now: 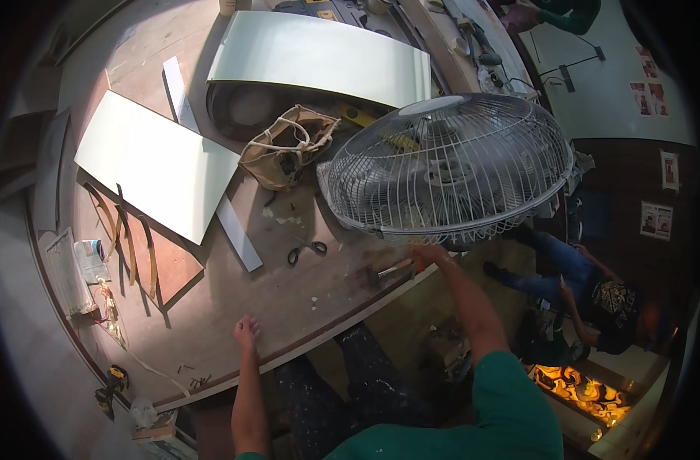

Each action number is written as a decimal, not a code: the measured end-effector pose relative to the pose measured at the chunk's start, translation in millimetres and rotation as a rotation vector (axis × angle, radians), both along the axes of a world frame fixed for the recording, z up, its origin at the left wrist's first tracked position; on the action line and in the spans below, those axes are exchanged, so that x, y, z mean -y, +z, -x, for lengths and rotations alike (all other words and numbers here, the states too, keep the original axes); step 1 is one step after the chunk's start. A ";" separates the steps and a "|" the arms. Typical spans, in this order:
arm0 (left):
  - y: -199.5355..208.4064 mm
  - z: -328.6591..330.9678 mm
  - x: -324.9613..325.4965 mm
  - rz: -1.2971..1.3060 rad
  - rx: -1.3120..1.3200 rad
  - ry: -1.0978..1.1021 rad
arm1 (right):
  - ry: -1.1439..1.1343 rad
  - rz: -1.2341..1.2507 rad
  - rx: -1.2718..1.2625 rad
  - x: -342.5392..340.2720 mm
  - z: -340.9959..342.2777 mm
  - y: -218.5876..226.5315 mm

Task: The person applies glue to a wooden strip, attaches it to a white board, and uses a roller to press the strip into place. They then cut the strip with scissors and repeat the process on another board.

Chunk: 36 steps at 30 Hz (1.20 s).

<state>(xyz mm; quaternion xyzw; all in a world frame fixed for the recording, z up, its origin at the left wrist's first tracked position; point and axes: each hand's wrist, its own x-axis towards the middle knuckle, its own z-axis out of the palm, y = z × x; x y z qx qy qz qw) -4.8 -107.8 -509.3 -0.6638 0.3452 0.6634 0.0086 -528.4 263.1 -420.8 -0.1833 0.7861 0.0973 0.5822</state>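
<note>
My left hand (246, 331) hovers at the near edge of the wooden worktable (277, 310), its fingers loosely curled with nothing visible in them. Farther right, my right hand (428, 254) reaches to the table edge just under the rim of a large caged fan (449, 172). Its fingers are closed, next to something reddish that is mostly hidden. Beside that hand, a tool with a wooden handle (396, 267) lies along the edge. Black-handled scissors (307, 251) rest on the tabletop between my hands, with small scraps around them.
Two pale curved panels (158, 161) (319, 54) lie on the table near a canvas bag (285, 149). Brown bent strips (127, 241) and a cordless drill (112, 387) are at left. A person in jeans (553, 264) is at right; a green sleeve (572, 15) shows beyond.
</note>
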 end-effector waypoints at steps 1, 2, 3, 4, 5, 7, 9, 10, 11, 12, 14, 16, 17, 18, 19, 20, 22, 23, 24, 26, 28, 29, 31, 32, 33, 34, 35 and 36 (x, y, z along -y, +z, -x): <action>-5.0 -16.7 -12.8 -0.015 0.044 -0.064 | 0.023 -0.017 -0.008 3.7 5.3 -4.7; -3.5 -29.5 -22.8 -0.043 0.077 -0.081 | 0.042 -0.032 -0.017 6.8 8.5 -11.9; -1.4 -35.8 -31.5 -0.072 0.106 -0.105 | 0.061 -0.051 -0.067 8.9 9.8 -18.4; -1.1 -39.7 -38.3 -0.101 0.135 -0.131 | 0.077 -0.068 -0.121 10.2 9.9 -24.6; -0.3 -39.6 -44.1 -0.117 0.139 -0.139 | 0.095 -0.082 -0.186 14.1 10.8 -32.0; 0.2 -37.6 -53.5 -0.149 0.146 -0.160 | 0.102 -0.110 -0.285 15.7 8.9 -41.4; 2.5 -36.3 -60.6 -0.150 0.133 -0.205 | 0.091 -0.122 -0.344 16.9 5.8 -49.3; 3.4 -35.4 -62.6 -0.151 0.126 -0.228 | 0.085 -0.124 -0.360 18.4 4.7 -53.5; 0.6 -35.3 -65.4 -0.155 0.115 -0.236 | 0.076 -0.121 -0.369 18.4 5.1 -54.6; -2.6 -34.5 -68.1 -0.160 0.104 -0.245 | 0.069 -0.118 -0.374 18.5 2.9 -55.8; -3.1 -27.5 -71.6 -0.160 0.098 -0.251 | 0.058 -0.108 -0.381 18.4 1.1 -60.0; 5.0 -5.0 -68.8 -0.149 0.109 -0.253 | 0.038 -0.098 -0.394 20.2 -1.9 -65.3; 3.9 -2.3 -68.2 -0.126 0.081 -0.263 | 0.035 -0.094 -0.393 20.5 -3.0 -65.9; 2.1 1.1 -67.5 -0.104 0.054 -0.271 | 0.030 -0.091 -0.396 22.2 -1.9 -67.2; 0.5 4.1 -66.7 -0.082 0.028 -0.279 | 0.025 -0.083 -0.395 24.2 1.6 -68.3; 5.1 13.0 -65.1 -0.088 0.023 -0.279 | 0.018 -0.081 -0.398 23.1 6.6 -69.3; 23.9 38.2 -57.5 -0.098 0.011 -0.282 | 0.000 -0.080 -0.396 11.6 19.0 -66.5; 28.0 44.8 -55.5 -0.090 0.012 -0.298 | -0.007 -0.085 -0.397 4.3 28.1 -61.8; 29.2 47.5 -55.2 -0.080 0.014 -0.305 | -0.011 -0.092 -0.395 -2.6 38.3 -56.3; 32.1 48.1 -54.9 -0.071 0.019 -0.315 | -0.025 -0.108 -0.391 -19.3 57.9 -41.7; 30.4 43.1 -58.5 -0.070 0.025 -0.303 | -0.028 -0.131 -0.388 -30.0 74.8 -30.3; 29.2 40.4 -59.9 -0.075 0.035 -0.309 | -0.033 -0.148 -0.391 -36.8 82.0 -24.1; 23.8 34.1 -66.0 -0.082 0.051 -0.311 | -0.041 -0.169 -0.389 -48.3 92.0 -15.9; 14.4 26.7 -69.1 -0.076 0.040 -0.326 | -0.044 -0.184 -0.383 -57.1 92.9 -14.0; 5.2 19.1 -71.0 -0.072 0.030 -0.342 | -0.058 -0.203 -0.380 -67.6 90.8 -12.2; 5.1 15.2 -77.0 -0.066 0.026 -0.335 | -0.046 -0.206 -0.374 -66.1 93.4 -11.7; 4.5 12.1 -83.7 -0.085 0.048 -0.313 | -0.030 -0.214 -0.365 -65.6 93.8 -10.9; 9.1 14.3 -86.7 -0.101 0.073 -0.296 | -0.022 -0.214 -0.360 -68.9 91.4 -14.0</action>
